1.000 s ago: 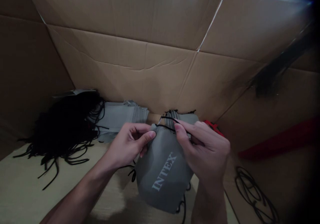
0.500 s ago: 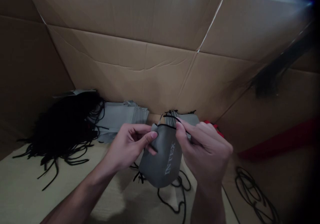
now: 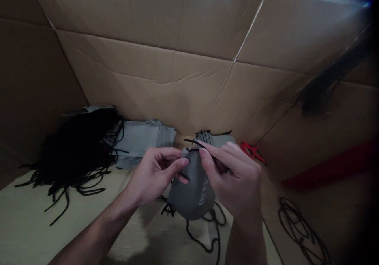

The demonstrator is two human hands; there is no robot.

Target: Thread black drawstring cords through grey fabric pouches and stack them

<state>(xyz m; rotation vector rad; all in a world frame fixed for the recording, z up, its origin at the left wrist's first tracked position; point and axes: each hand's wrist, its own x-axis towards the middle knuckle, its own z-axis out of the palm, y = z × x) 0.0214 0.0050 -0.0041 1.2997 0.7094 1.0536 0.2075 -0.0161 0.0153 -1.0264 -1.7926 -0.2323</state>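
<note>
Shifted left since the earlier frame, the right hand (image 3: 232, 182) now pinches a black cord (image 3: 192, 142) closed between its fingers at the mouth of a gray drawstring pouch (image 3: 189, 200). Its INTEX print runs lengthwise, partly hidden. The left hand (image 3: 154, 174) grips the pouch's top edge, thumb across it, holding it mouth-up, long axis near-vertical, above the tabletop (image 3: 44, 217).

Dim light, dark blurred corners.
</note>
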